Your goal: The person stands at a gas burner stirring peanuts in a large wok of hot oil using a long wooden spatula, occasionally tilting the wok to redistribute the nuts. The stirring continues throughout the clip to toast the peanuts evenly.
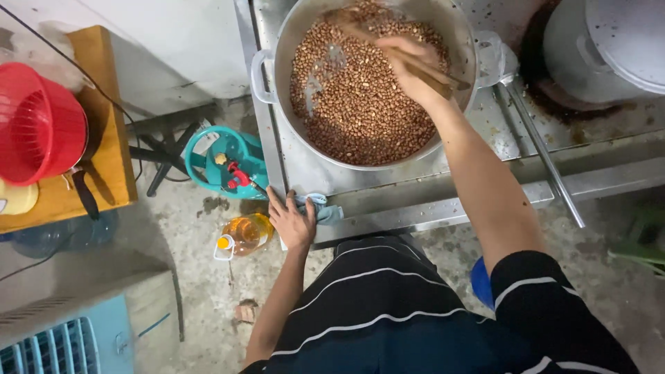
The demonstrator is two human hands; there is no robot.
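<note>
A big metal pot (267, 76) full of brown peanuts (360, 104) stands on a steel stove counter (305, 173). My right hand (409, 66) is over the pot, closed around a wooden stirrer (388, 52) whose blurred end lies among the peanuts. My left hand (291, 220) rests flat, fingers apart, on the counter's front left corner, touching a blue-grey cloth (320, 208).
A second lidded metal pot (609, 45) sits at the back right, with a long metal handle (544, 152) lying across the counter. On the floor stand a teal gas cylinder (225, 163) and a bottle of oil (246, 234). A red basket (38, 125) sits on a wooden table at left.
</note>
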